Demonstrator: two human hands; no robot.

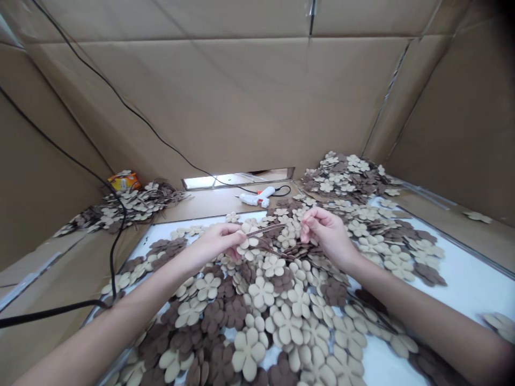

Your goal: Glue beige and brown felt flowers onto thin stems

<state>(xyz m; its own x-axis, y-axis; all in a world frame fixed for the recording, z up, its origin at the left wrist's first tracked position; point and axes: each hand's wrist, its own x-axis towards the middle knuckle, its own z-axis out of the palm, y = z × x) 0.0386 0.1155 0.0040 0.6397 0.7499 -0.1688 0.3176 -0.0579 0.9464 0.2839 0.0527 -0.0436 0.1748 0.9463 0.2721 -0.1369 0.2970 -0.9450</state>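
My left hand [228, 241] pinches a cream flower piece [249, 241] and thin brown strips [267, 229] that stretch to the right from its fingertips. Across from it, my right hand [322, 228] has its fingers curled together near the strips' far ends, apart from them; whatever it may hold is too small to make out. Below both hands lies a broad heap of cream flower pieces [262, 292] and dark brown flower pieces [235, 312] on a white board [386, 354].
A white glue gun [255, 199] lies behind the hands, its cable running left. Flower piles stand at the back right [350, 174] and back left [131, 206], the latter beside an orange packet [124, 181]. Cardboard walls [241, 102] enclose the space. A black cable [116, 241] crosses near the left forearm.
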